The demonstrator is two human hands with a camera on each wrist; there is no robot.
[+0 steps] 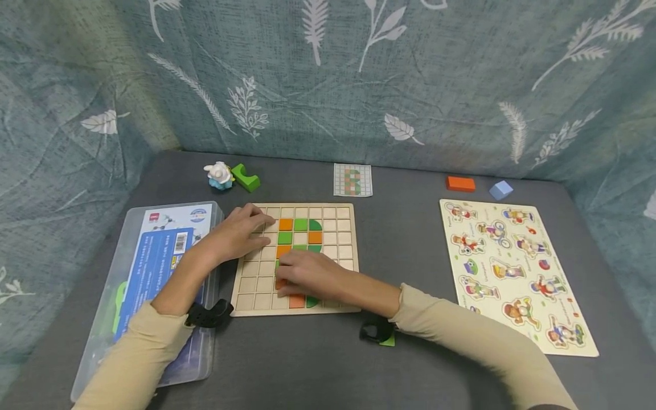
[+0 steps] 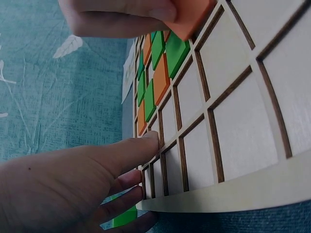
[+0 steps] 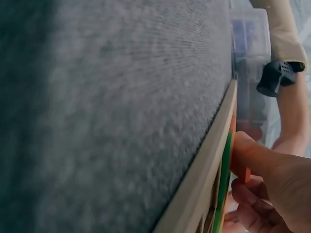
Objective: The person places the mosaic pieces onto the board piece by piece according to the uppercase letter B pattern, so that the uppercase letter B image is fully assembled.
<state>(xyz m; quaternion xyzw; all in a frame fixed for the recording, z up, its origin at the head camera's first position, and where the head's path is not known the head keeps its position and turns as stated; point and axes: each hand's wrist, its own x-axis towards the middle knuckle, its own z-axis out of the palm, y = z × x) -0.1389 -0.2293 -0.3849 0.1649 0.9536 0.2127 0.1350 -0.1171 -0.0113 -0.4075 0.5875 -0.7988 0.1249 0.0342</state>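
Note:
A wooden grid board (image 1: 345,236) lies flat, with orange, green and dark green rounded tiles set in its middle squares. My right hand (image 1: 315,274) is over the lower middle of the board and covers some of the tiles. Its thumb and fingers pinch an orange square tile (image 2: 190,18), seen tilted at the grid in the left wrist view. At the board's upper left, my left hand (image 1: 233,234) rests with loosely spread fingers on the edge and the outer squares. Near the bottom edge sit an orange tile (image 1: 296,302) and a dark green rounded tile (image 1: 311,302).
Behind the board lies a printed pattern card (image 1: 352,180). A clear plastic case (image 1: 205,364) is at left, a figure puzzle board (image 1: 517,285) at right. Farther back are a small figurine (image 1: 220,175), a green arch block (image 1: 246,178), an orange block (image 1: 460,183) and a blue block (image 1: 500,190).

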